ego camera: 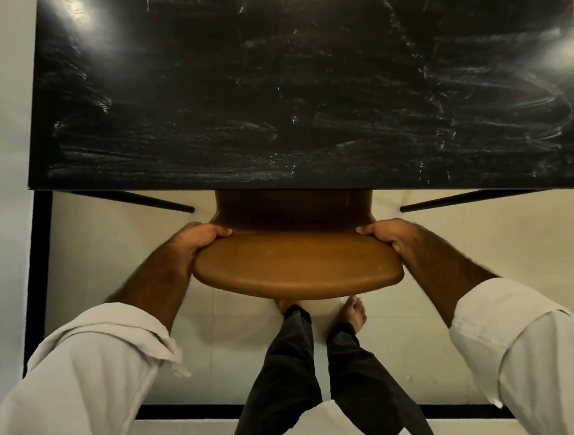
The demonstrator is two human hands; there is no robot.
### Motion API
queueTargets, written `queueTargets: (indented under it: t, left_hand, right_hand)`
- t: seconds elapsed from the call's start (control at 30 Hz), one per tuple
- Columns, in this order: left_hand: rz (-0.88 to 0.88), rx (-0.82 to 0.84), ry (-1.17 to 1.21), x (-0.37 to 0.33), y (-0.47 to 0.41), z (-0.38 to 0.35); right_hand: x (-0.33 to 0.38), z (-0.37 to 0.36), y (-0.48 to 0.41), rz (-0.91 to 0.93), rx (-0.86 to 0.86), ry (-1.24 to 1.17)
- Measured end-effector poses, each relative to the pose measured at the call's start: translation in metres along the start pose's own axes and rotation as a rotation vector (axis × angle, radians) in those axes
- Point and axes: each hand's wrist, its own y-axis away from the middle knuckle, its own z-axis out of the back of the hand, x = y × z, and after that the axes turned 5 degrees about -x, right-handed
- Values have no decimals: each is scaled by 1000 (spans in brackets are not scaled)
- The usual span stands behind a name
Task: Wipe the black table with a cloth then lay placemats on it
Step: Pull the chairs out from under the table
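Steadying the brown curved wooden chair (296, 268) at the near edge of the streaky glossy black table (302, 78).
My left grip (199, 239) and right grip (388, 235) each clasp an end of its backrest; I'd slide it evenly, both sides together, keeping it off the table edge. I see no cloth or placemats.

A loose white shirt (330, 433), left sleeve (84, 363) and right sleeve (529, 342) rolled back with floppy open cuffs; dark trousers (291, 381); bare feet (350, 315).

One black table (302, 78), one brown chair (296, 271)
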Motion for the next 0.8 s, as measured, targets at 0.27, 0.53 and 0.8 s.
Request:
queueTargets:
  t: [0.27, 0.53, 0.8]
  left_hand:
    - [28, -1, -12, -1, -3, 3]
    - [-14, -64, -76, -6, 7, 0]
    - [-409, -132, -559, -44, 88, -21]
  right_hand:
    - [2, -1, -3, 14, -7, 4]
    - [-2, -3, -2, 46, -23, -35]
    - [-28, 20, 60, 473, -212, 241]
